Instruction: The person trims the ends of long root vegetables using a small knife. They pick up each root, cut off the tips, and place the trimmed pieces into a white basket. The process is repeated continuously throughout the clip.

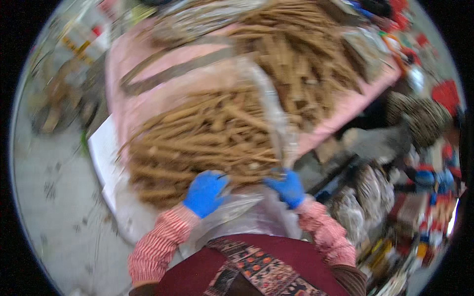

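Note:
A broad heap of long brown roots (207, 130) lies on the table in front of me, with clear plastic sheeting along its right and near sides. My left hand (205, 193), in a blue glove, is at the near edge of the heap, its fingers curled. My right hand (288, 188), also gloved in blue, is at the heap's near right corner beside the plastic sheet (252, 209). Its fingers point inward and look pinched together. Blur hides what either hand grips.
A second pile of roots (301, 64) covers the far right of the pink table cover (335, 116). A grey-brown strip (182, 69) lies beyond the near heap. Clear plastic bags (368, 195) and assorted goods crowd the right. Grey floor (54, 197) shows at left.

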Action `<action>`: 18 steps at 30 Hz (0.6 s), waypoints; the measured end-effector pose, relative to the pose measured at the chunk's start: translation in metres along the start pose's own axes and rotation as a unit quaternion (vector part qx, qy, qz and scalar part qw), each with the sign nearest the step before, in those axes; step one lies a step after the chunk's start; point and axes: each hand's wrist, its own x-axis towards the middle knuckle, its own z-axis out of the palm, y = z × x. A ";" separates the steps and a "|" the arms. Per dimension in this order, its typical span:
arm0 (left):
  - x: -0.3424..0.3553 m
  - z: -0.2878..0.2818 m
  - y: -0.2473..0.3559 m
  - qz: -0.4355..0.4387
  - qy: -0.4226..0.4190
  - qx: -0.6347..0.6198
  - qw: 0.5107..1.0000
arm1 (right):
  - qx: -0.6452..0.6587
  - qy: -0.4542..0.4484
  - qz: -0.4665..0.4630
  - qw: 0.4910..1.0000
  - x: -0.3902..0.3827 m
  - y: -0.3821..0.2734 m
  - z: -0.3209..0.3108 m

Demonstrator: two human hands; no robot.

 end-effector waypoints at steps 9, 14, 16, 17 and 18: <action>-0.026 0.000 -0.039 -0.020 0.083 0.087 0.993 | 0.106 0.163 -0.118 0.974 0.014 -0.016 0.075; 0.010 -0.051 0.022 -0.085 0.016 -0.025 0.996 | 0.277 0.155 -0.136 0.938 0.032 -0.037 0.082; 0.012 -0.050 0.022 -0.077 0.030 -0.050 0.995 | 0.254 0.185 -0.118 0.942 0.036 -0.031 0.082; 0.013 -0.056 0.025 -0.093 0.001 -0.069 0.993 | 0.268 0.176 -0.101 0.942 0.032 -0.035 0.081; 0.007 -0.056 0.015 -0.090 0.012 -0.066 0.994 | 0.285 0.144 -0.092 0.943 0.024 -0.050 0.082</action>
